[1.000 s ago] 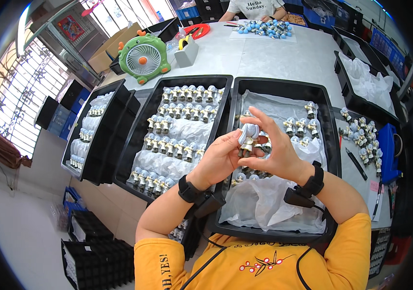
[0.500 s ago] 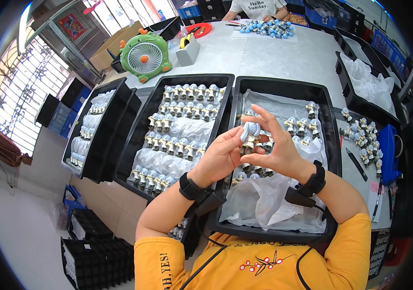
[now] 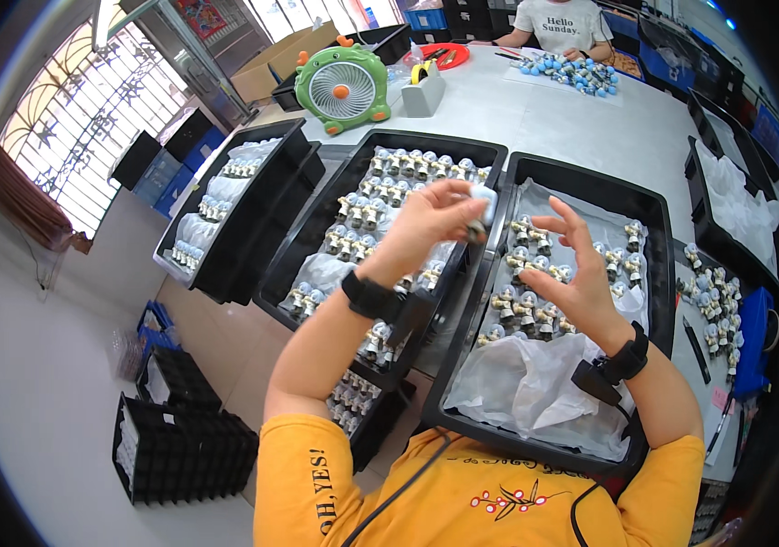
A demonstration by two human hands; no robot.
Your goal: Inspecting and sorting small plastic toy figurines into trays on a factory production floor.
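Note:
A small figurine [image 3: 481, 211] with pale blue hair, smeared by motion, is pinched in my left hand [image 3: 433, 221]. That hand is above the right side of the middle black tray [image 3: 371, 141], where rows of like figurines lie on white sheeting. My right hand [image 3: 581, 278] hovers over the right black tray [image 3: 590, 164], thumb and fingers apart, with nothing between them. Under and around it, several figurines [image 3: 526, 310] lie in that tray. Crumpled white sheeting [image 3: 526, 378] covers the tray's near part. Both wrists wear black bands.
Another black tray of figurines [image 3: 266, 196] stands at the left. Behind are a green fan [image 3: 344, 87] and a tape dispenser [image 3: 423, 91]. At the right lie loose figurines [image 3: 713, 305], a black pen [image 3: 696, 350] and a blue holder [image 3: 756, 342]. A person sits across the table by blue-topped pieces [image 3: 572, 73].
My hands have parted. The left has carried the figurine toward the middle tray; the right has let go and stays spread over the right tray. The whole view has shifted.

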